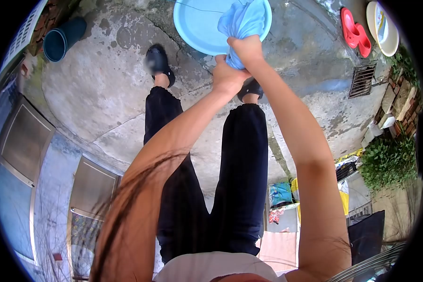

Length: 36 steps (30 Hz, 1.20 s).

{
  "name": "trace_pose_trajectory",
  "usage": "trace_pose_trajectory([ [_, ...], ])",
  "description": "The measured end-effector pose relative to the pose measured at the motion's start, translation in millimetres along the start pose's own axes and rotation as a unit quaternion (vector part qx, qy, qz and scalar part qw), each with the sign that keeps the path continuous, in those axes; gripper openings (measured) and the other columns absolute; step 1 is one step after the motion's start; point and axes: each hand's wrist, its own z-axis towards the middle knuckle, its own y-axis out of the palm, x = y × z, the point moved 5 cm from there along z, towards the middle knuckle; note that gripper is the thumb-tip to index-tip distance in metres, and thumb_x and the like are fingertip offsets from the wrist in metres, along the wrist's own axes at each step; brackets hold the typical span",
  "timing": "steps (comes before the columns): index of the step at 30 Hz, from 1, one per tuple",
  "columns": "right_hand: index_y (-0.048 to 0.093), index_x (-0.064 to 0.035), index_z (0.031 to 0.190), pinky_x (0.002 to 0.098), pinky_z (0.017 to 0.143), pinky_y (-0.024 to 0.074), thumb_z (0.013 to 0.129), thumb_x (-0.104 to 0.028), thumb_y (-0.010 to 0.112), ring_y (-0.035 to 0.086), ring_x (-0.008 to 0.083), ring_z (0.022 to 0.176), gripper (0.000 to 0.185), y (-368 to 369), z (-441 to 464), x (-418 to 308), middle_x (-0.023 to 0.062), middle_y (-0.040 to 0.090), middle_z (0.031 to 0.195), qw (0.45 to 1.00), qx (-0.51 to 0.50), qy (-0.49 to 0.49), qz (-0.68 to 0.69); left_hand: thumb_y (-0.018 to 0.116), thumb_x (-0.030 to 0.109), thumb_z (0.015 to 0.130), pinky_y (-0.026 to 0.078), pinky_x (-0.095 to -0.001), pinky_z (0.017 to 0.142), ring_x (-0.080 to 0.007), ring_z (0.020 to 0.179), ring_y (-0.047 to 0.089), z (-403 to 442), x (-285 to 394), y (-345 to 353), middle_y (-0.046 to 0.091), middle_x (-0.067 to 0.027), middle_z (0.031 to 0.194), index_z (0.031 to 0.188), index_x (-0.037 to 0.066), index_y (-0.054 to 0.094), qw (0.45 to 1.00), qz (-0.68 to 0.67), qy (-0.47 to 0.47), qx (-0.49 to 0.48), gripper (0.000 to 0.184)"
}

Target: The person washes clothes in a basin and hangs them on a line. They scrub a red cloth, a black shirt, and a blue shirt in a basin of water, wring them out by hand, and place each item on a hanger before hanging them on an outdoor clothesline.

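A light blue cloth point(244, 21), bunched and twisted, is gripped by both my hands at the right side of a pale blue basin point(197, 28). My left hand point(228, 75) is closed round the lower end of the cloth, just outside the basin's near rim. Higher up, my right hand point(247, 48) has its fingers wrapped round the middle of the same cloth. The cloth's loose upper folds spread out over the basin. Whether water lies in the basin I cannot tell.
A dark green bucket point(55, 44) lies tipped at the left. Red clogs point(350, 29) and a cream basin point(385, 33) are at the upper right, near a drain grate point(362, 81). My feet in dark clogs point(158, 60) stand on wet-patched concrete. Plants point(390, 157) grow at the right.
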Motion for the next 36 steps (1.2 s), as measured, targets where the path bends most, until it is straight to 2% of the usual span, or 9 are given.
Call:
trace_pose_trajectory([
  [12,0.054,0.0148,0.101,0.04,0.079,0.0539,0.069,-0.014,0.065,0.064,0.0399,0.092,0.045,30.6,16.6,33.6,0.0318,0.062,0.097,0.995,-0.033,0.049,-0.083,0.078,0.026,0.068,0.05,-0.0329,0.051,-0.0215,0.06,0.064,-4.6,-12.9,2.8,0.064,-0.0171,0.084,0.112,-0.006,0.039,0.989,0.116,0.03,0.082,0.067],
  [14,0.052,0.0144,0.107,0.04,0.081,0.0534,0.069,-0.014,0.065,0.064,0.0397,0.094,0.049,31.7,15.5,31.9,0.0315,0.062,0.101,0.993,-0.041,0.061,-0.096,0.075,0.023,0.073,0.051,-0.0358,0.056,-0.0242,0.065,0.065,-18.0,-1.9,1.7,0.064,-0.0177,0.085,0.113,-0.006,0.039,0.993,-0.009,-0.117,-0.027,0.061],
  [18,0.048,0.0154,0.112,0.039,0.08,0.0539,0.067,-0.023,0.069,0.064,0.0375,0.096,0.063,7.6,-6.6,7.8,0.0301,0.062,0.103,0.987,-0.058,0.053,-0.14,0.07,0.023,0.078,0.053,-0.0387,0.06,-0.0256,0.073,0.065,-19.1,-5.2,-12.4,0.064,-0.0159,0.087,0.12,-0.002,0.04,0.94,-0.197,-0.157,-0.228,0.058],
  [20,0.048,0.0157,0.112,0.0385,0.078,0.0545,0.067,-0.028,0.07,0.065,0.0367,0.095,0.067,2.9,-17.4,7.3,0.0294,0.062,0.102,0.982,-0.094,0.049,-0.154,0.068,0.023,0.081,0.053,-0.0392,0.06,-0.0235,0.077,0.064,-36.3,23.6,-24.9,0.062,-0.0156,0.096,0.126,0.003,0.041,0.812,-0.458,-0.216,-0.289,0.056],
  [27,0.06,0.0068,0.102,0.0339,0.057,0.0459,0.08,-0.056,0.056,0.056,0.0181,0.061,0.067,-28.1,-41.1,6.4,0.0094,0.062,0.078,0.973,-0.195,0.07,0.104,0.054,0.043,0.087,0.053,-0.0344,0.06,-0.0196,0.08,0.06,-29.9,29.2,-30.0,0.056,-0.0161,0.107,0.126,0.007,0.045,0.806,-0.374,-0.252,-0.383,0.053],
  [30,0.062,0.0021,0.102,0.0277,0.054,0.0344,0.083,-0.059,0.048,0.045,0.0136,0.054,0.065,-44.0,-25.0,49.2,0.0005,0.049,0.06,0.882,0.026,0.127,0.453,0.049,0.047,0.088,0.049,-0.0305,0.058,-0.0164,0.072,0.054,-62.8,68.9,-16.0,0.051,-0.0124,0.096,0.131,0.008,0.04,0.581,-0.617,-0.272,-0.456,0.059],
  [31,0.06,0.0012,0.109,0.027,0.068,0.0424,0.083,-0.061,0.048,0.052,0.0133,0.071,0.068,-37.5,-26.1,70.4,0.0049,0.057,0.071,0.832,0.073,0.193,0.515,0.049,0.047,0.088,0.049,-0.0305,0.058,-0.0164,0.072,0.054,-72.7,70.2,-9.3,0.051,-0.0124,0.096,0.131,0.008,0.04,0.582,-0.616,-0.272,-0.456,0.059],
  [34,0.058,0.0003,0.107,0.0266,0.073,0.0429,0.082,-0.055,0.053,0.053,0.0146,0.078,0.061,-3.9,-26.3,80.6,0.0064,0.056,0.08,0.712,0.026,0.208,0.67,0.049,0.048,0.088,0.047,-0.0328,0.065,-0.0188,0.075,0.054,-100.4,91.2,9.0,0.05,-0.0134,0.101,0.142,0.011,0.028,0.312,-0.767,-0.284,-0.484,0.069],
  [36,0.057,-0.0004,0.106,0.0264,0.076,0.0433,0.082,-0.051,0.057,0.053,0.0155,0.083,0.056,12.1,-25.5,58.2,0.0074,0.056,0.086,0.624,-0.052,0.131,0.769,0.052,0.047,0.086,0.047,-0.0321,0.066,-0.0183,0.077,0.054,-108.9,96.8,20.7,0.05,-0.0124,0.102,0.143,0.014,0.028,0.246,-0.792,-0.251,-0.499,0.07],
])
